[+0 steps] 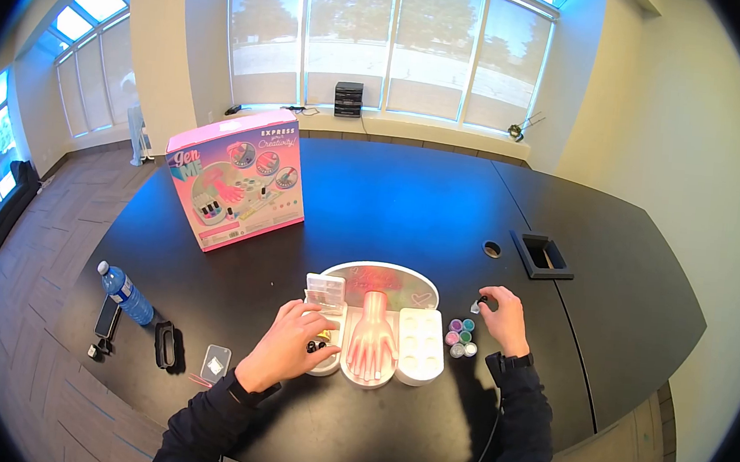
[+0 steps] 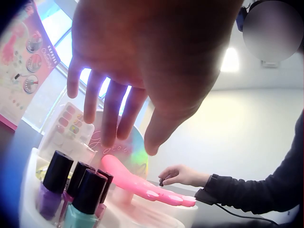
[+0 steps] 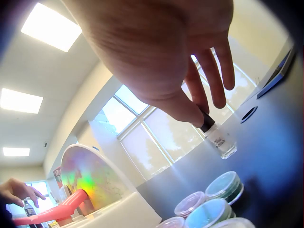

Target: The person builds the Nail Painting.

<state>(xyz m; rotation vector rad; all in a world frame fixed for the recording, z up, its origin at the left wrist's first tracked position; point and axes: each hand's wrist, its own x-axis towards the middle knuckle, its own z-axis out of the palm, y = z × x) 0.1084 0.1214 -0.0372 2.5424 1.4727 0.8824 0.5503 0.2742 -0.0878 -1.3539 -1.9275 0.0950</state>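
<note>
In the head view, the dark surface [image 1: 373,196] stretches well past both hands to its far edge, with a round hole [image 1: 491,250] and a square opening [image 1: 551,273] beyond the right hand [image 1: 506,320]. That hand pinches a small bottle [image 1: 476,308] just behind the pots [image 1: 453,337], right of the white stand [image 1: 418,379]. The left hand [image 1: 288,343] is over the stand's left side.

In the left wrist view, its fingers stretch out, holding nothing, above dark-capped bottles [image 2: 89,192].

In the right wrist view, the small bottle tilts below the fingertips; whether it touches the surface I cannot tell.
</note>
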